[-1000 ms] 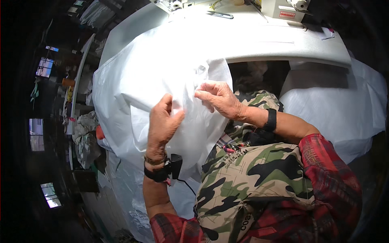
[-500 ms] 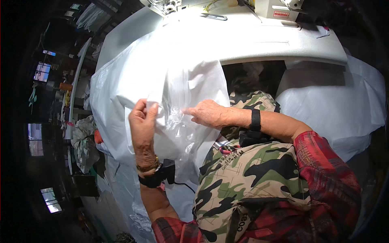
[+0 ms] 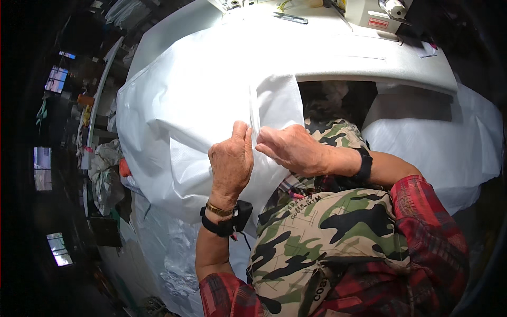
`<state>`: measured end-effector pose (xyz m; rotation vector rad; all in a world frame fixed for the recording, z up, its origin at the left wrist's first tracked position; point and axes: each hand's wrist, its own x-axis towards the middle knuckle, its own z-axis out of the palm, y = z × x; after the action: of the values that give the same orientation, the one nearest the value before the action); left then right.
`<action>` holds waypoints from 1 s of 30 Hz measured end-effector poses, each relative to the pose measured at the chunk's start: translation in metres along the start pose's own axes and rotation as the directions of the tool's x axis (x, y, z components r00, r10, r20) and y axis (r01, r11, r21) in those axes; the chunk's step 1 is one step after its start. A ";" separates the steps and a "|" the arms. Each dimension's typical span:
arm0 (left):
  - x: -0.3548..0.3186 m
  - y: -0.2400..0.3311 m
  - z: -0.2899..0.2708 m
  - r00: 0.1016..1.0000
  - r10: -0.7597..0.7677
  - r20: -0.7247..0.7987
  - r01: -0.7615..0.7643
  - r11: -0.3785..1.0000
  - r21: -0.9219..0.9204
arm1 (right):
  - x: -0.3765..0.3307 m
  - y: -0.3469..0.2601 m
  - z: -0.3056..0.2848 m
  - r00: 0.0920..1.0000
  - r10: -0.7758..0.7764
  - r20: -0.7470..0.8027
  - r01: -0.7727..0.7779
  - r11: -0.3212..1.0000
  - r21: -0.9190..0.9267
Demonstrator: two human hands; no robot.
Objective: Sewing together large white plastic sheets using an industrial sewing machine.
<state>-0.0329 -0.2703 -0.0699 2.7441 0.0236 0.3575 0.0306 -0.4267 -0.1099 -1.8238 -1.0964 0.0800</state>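
Note:
A large white sheet of smooth, slightly glossy fabric or film (image 3: 185, 100) drapes over the front of the table and down toward my lap. My left hand (image 3: 231, 164) is closed in a pinch on it, thumb and forefinger at an upright fold. Close on the right, my right hand (image 3: 296, 150) has its fingers bunched at the same fold, a small gap from the left. The fingertips are partly hidden, and the pinched edges between them are hard to make out. To the right of the fold a flap of the sheet (image 3: 280, 103) stands up a little.
The pale worktable (image 3: 359, 63) carries a small dark-handled cutter (image 3: 290, 18) and a white machine part (image 3: 375, 15) at the back. More white sheeting (image 3: 433, 142) hangs at the right. Crumpled clear plastic bags (image 3: 108, 182) lie on the left. A camouflage apron (image 3: 332, 227) covers my lap.
My left hand has moved right and turned palm down, now close to the right hand. The right hand has gone from pointing to pinching. The clear strip between them is folded out of sight.

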 end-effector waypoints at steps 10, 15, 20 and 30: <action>0.000 -0.024 0.002 0.976 -0.147 0.162 0.216 0.766 -0.605 | 0.005 -0.013 0.003 0.945 -0.317 0.087 0.324 0.943 -0.083; -0.002 -0.030 0.005 0.944 -0.190 0.269 0.328 0.595 -0.733 | 0.013 -0.010 0.013 0.921 -0.299 0.251 0.343 0.926 -0.156; 0.000 -0.030 0.006 0.943 -0.237 0.233 0.326 0.523 -0.787 | 0.012 -0.011 0.015 0.890 -0.379 0.253 0.433 0.876 -0.211; 0.011 -0.028 0.004 0.948 -0.255 0.193 0.313 0.622 -0.718 | 0.003 0.002 -0.003 0.811 -0.546 0.209 0.583 0.781 -0.223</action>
<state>-0.0207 -0.2447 -0.0816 1.8789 0.2410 0.1242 0.0352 -0.4273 -0.1088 -1.6610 -1.7918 -0.3331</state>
